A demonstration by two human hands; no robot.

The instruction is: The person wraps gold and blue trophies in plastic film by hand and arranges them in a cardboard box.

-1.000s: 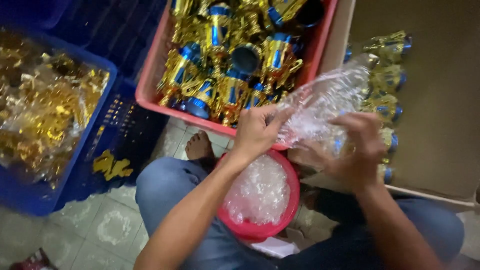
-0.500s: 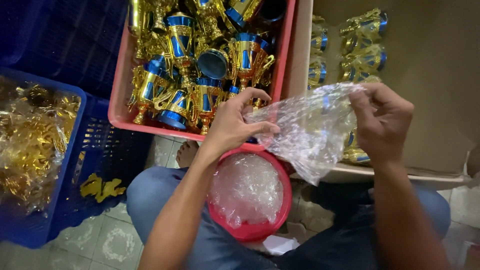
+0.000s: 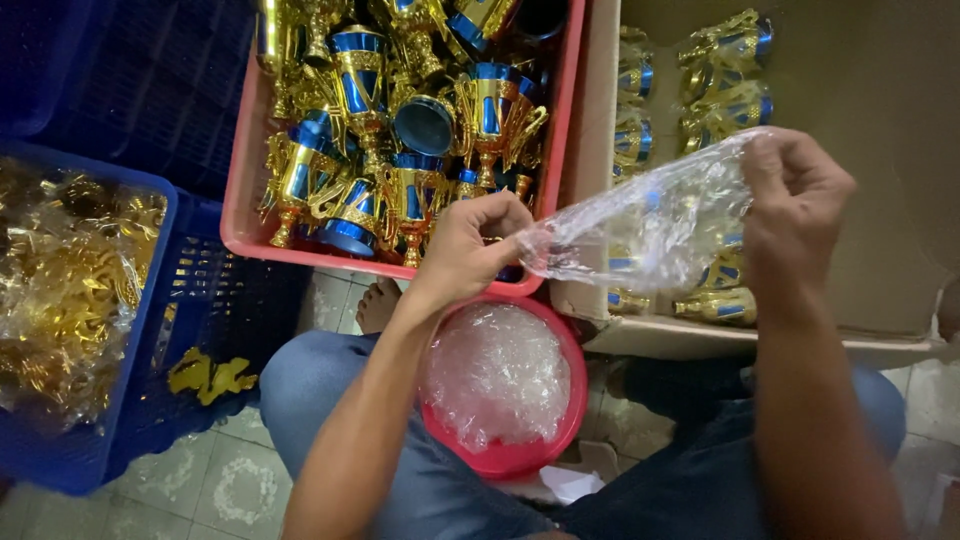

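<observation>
Both my hands hold one clear plastic bag [image 3: 650,225], stretched between them above my lap. My left hand [image 3: 472,245] pinches its left end, just over the front rim of the pink crate [image 3: 240,235]. My right hand [image 3: 795,205] grips its right end, over the cardboard box [image 3: 890,100]. The crate is heaped with gold and blue trophy cups [image 3: 415,110]. More such cups [image 3: 725,65], wrapped in clear plastic, lie in the box. A red bowl [image 3: 510,462] full of clear bags rests on my lap below the stretched bag.
A blue crate [image 3: 150,400] at the left holds gold parts in plastic [image 3: 60,290]. A loose gold piece [image 3: 205,375] lies on it. Another dark blue crate [image 3: 130,70] stands behind. My bare foot [image 3: 378,303] rests on the tiled floor [image 3: 215,490].
The view has shifted so the crate and box sit higher and nearer. My hands have drawn apart and pulled the bag out flat between them.
</observation>
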